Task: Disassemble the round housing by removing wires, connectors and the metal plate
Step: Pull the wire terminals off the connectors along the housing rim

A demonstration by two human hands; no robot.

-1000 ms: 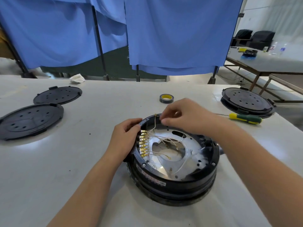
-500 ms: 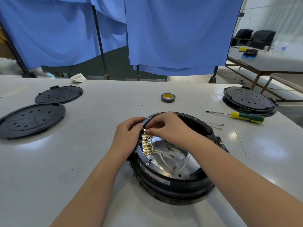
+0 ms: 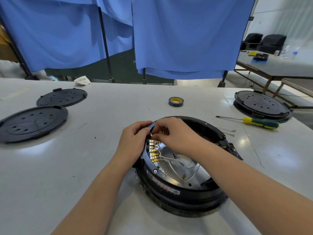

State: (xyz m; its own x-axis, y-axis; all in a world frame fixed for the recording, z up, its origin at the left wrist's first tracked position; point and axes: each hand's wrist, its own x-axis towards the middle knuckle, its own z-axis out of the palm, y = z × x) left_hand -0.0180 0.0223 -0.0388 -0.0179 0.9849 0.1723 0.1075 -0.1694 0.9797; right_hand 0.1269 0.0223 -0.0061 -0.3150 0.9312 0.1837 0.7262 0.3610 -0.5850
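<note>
A round housing [image 3: 183, 189] sits on the table [image 3: 84, 167]; two lids [image 3: 32, 123] lie left, tape [image 3: 176, 101] behind, a screwdriver [image 3: 249, 121] and another housing [image 3: 262, 106] right.

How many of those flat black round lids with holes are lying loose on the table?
3. One lid sits at the near left, a second lid just behind it, and a third lid at the far right, resting on another black round part.
</note>
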